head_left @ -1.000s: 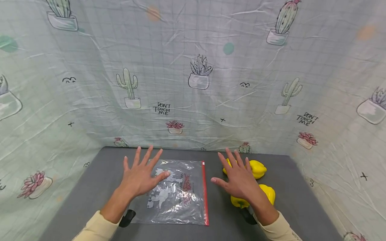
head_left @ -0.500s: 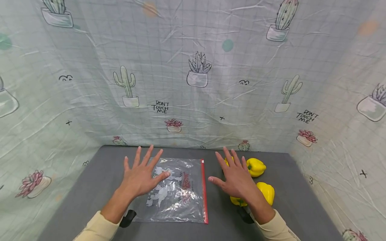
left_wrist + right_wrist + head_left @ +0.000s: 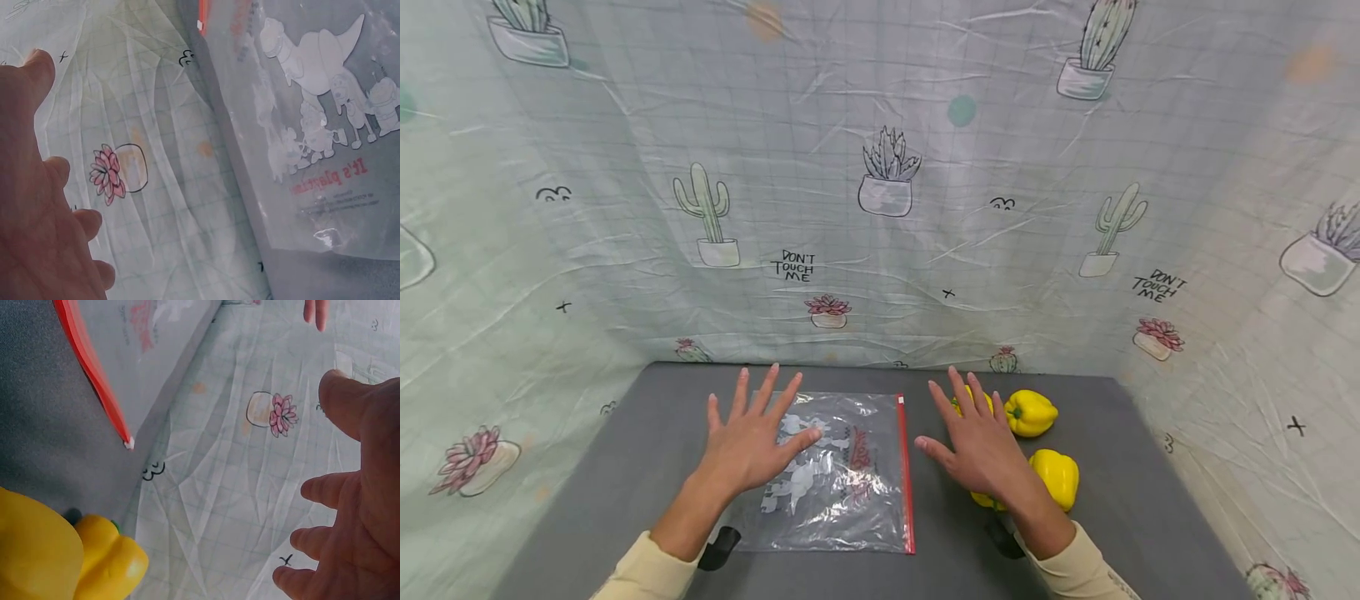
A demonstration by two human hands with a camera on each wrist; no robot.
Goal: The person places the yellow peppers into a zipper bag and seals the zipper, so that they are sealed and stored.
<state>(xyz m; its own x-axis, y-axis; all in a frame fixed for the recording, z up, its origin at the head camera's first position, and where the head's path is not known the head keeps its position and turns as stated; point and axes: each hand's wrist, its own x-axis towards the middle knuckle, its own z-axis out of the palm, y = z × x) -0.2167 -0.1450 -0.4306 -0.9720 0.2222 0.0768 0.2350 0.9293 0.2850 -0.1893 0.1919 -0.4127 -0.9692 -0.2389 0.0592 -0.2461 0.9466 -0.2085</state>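
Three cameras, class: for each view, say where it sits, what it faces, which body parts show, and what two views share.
Head: worn high, looking forward and down at the grey table; left hand, right hand, sleeves.
Left wrist: beside that hand, facing the clear zip bag and cactus cloth.
Right wrist: beside its hand, facing the yellow peppers.
Shared: both wrist views show the bag's red zip strip.

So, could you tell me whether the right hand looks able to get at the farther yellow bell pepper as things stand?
Probably yes: the right hand hovers open just left of the farther yellow bell pepper, and nothing lies between them.
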